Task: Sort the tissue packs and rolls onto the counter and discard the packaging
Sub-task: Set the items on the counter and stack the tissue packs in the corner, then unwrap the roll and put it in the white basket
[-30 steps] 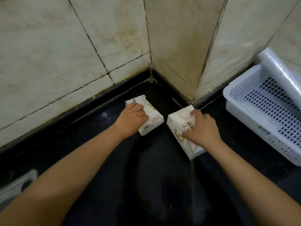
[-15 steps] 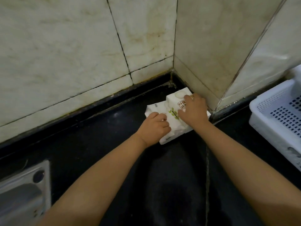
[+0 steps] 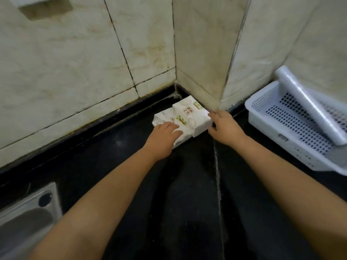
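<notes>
Now squaring tissue packs (image 3: 185, 117) into tabletop (image 3: 131, 166) corner at 12 o'clock: left hand (image 3: 165, 133) flat on top, right hand (image 3: 223, 126) loosely cupping end; neither grip closed.

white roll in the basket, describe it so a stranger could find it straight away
Look right of the tiled corner, where a white perforated plastic basket sits on the black counter. The white plastic-wrapped roll lies slanted across it: the only long cylinder, unlike the boxy tissue packs.

Glossy black counter (image 3: 131, 175), perforated plastic basket (image 3: 293, 132)
</notes>
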### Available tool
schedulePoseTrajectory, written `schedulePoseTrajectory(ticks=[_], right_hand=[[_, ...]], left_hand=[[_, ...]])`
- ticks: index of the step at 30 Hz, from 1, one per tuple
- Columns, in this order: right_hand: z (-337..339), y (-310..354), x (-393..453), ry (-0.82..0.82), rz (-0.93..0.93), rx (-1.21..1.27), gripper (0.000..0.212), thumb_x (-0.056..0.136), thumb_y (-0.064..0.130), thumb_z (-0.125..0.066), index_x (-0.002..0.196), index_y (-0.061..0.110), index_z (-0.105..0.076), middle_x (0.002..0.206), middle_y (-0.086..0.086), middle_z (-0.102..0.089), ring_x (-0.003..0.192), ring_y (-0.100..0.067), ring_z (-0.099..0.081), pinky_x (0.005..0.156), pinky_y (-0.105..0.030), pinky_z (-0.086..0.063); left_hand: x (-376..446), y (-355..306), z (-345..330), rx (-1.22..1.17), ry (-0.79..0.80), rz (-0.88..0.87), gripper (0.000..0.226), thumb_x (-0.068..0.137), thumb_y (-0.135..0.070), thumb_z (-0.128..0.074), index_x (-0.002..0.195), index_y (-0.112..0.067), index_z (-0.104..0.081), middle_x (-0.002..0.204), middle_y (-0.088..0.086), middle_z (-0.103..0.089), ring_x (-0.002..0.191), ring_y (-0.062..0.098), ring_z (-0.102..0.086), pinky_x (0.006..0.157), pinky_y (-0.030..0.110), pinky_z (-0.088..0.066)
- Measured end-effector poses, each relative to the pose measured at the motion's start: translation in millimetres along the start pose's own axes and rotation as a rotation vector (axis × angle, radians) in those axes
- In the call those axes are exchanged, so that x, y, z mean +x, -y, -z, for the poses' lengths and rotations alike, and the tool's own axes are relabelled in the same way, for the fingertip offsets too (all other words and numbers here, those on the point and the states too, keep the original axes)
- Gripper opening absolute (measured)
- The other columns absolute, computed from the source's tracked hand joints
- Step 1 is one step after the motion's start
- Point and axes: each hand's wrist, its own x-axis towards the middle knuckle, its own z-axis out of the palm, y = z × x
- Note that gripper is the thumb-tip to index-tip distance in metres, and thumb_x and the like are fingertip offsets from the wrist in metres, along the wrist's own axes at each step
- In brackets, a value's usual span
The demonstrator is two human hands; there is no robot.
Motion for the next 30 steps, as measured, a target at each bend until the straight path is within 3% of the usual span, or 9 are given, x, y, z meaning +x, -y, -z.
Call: schedulePoseTrajectory(ticks=[2,6,13,20,30], right_hand=[[16,5,-30,-0.041,-0.013,-0.066,0.047,0.086,0.016,-0.052,0.13,0.001,-0.045,0.132,-0.022,-0.048,0.123,-0.035,-0.042,0.104,-0.04,-0.036],[51,22,-121,-0.111,-0.102,-0.225,0.054,0.087,0.024,-0.051,0.137,0.008,-0.038,0.141,-0.019,-0.042,0.129,-0.033,-0.038,0.106,-0.042,-0.034],[106,50,-307,-0.305,-0.366,-0.278,0.052,0.086,0.034,-0.052,0.131,0.009,-0.043,0.13,-0.018,-0.05,0.119,-0.035,-0.046,0.098,-0.042,-0.04],[136,36,-511,-0.405,-0.71,-0.273,0.055,0.087,0.031,-0.051,0.136,0.009,-0.039,0.133,-0.017,-0.051,0.124,-0.034,-0.044,0.102,-0.041,-0.038],[125,-26,-784,-0.508,-1.074,-0.165,0.048,0.085,0.028,-0.053,0.129,0.008,-0.047,0.128,-0.015,-0.055,0.119,-0.032,-0.048,0.096,-0.041,-0.044]], left_hand=[[-11,-16,14,0.02,-0.012,-0.021,0.045,0.094,-0.015,-0.043,0.139,-0.017,-0.042,0.149,0.006,-0.035,0.137,0.023,-0.03,0.107,0.036,-0.027],[-57,-71,53,0.078,-0.05,-0.127,0.042,0.093,-0.015,-0.042,0.135,-0.013,-0.044,0.146,0.012,-0.036,0.133,0.029,-0.031,0.105,0.039,-0.031],[-140,-186,123,0.129,-0.096,-0.299,0.045,0.094,-0.036,-0.043,0.134,-0.014,-0.044,0.136,0.012,-0.047,0.125,0.029,-0.042,0.099,0.041,-0.039],[-212,-353,167,0.117,-0.095,-0.614,0.048,0.095,-0.04,-0.041,0.137,-0.015,-0.042,0.138,0.013,-0.047,0.128,0.031,-0.04,0.101,0.043,-0.039],[-326,-602,162,0.099,-0.068,-0.941,0.041,0.094,-0.034,-0.043,0.129,-0.012,-0.048,0.135,0.014,-0.05,0.126,0.031,-0.042,0.099,0.042,-0.04]])
